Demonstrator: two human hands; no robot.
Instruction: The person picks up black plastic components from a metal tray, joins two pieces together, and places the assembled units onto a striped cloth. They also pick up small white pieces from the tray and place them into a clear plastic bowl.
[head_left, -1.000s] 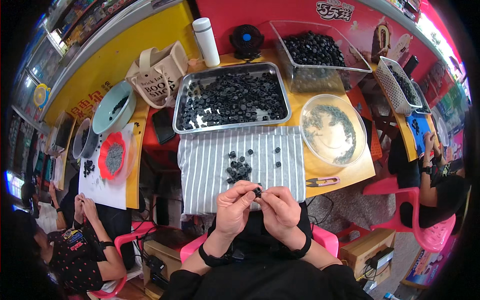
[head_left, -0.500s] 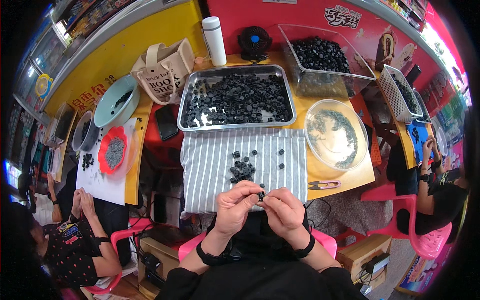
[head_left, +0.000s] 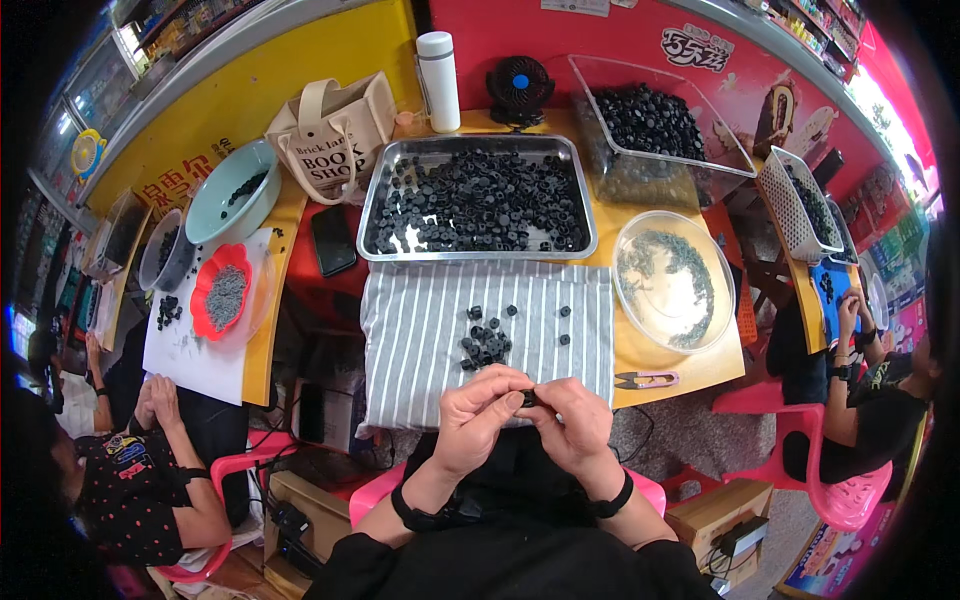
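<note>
Fingertips (head_left: 500, 379) cover more of one small black piece (head_left: 528, 398)

The left hand (head_left: 468, 420) and right hand (head_left: 577, 425) meet at the near edge of the striped cloth (head_left: 410, 330), both pinched nearly closed, with the piece between their tips. Half a second ago more of it showed; now only a dark sliver does (what the fingers do to it cannot be told). Work seems to stay on this single piece, since the loose pile (head_left: 487, 345) just beyond, on the cloth, looks unchanged. Pink-handled snips (head_left: 632, 380) lie to the right on the desk (head_left: 700, 368). Farther back sits the metal tray (head_left: 480, 256) of similar pieces, then a black fan (head_left: 520, 90).
</note>
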